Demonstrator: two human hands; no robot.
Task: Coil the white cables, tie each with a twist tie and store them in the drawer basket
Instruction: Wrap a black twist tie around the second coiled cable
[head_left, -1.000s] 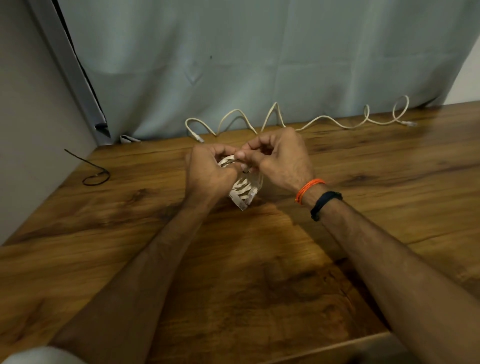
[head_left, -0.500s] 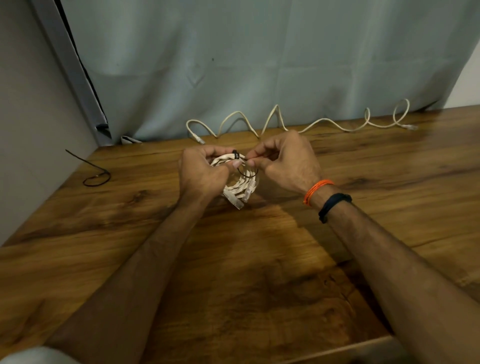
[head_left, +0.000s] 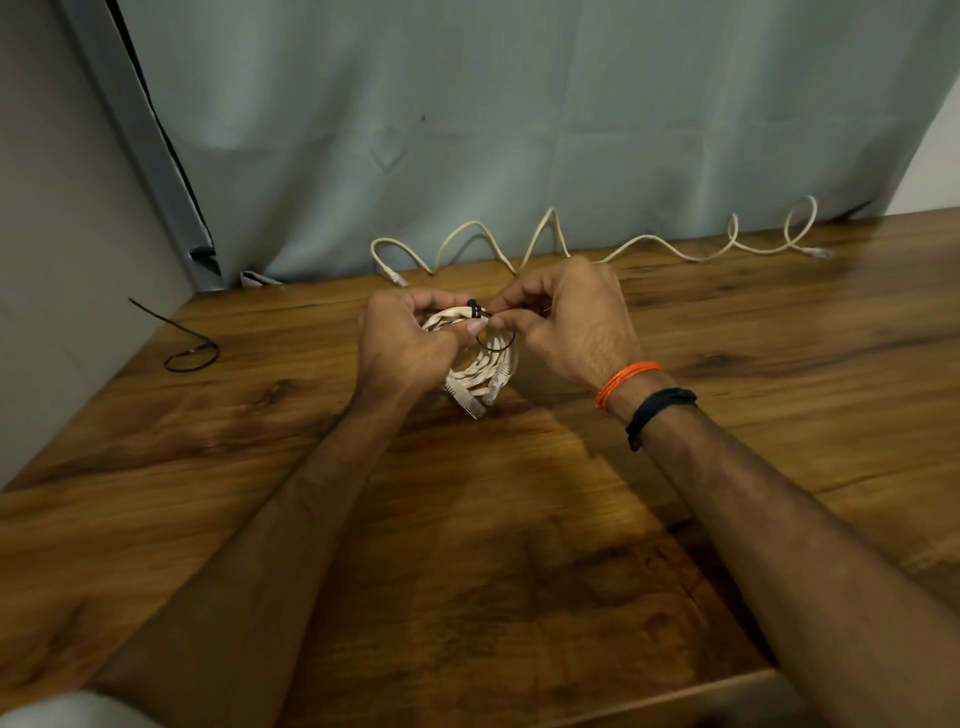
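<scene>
Between both hands (head_left: 483, 332), coiled cable (head_left: 480, 369) hangs plugs downward.

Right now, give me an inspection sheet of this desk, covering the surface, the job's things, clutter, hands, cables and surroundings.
Surface: wooden desk, dark grain patches.
Job's things: coiled white cable held above the desk; black twist tie wrapped at its top, loose loop hanging.
Clutter: spare black tie at left.
Hands: left hand grips the coil; right hand pinches the tie end.
Cables: loose white cable along the back edge, uncoiled.
Surroundings: grey curtain behind; drawer basket nothing seen.
</scene>
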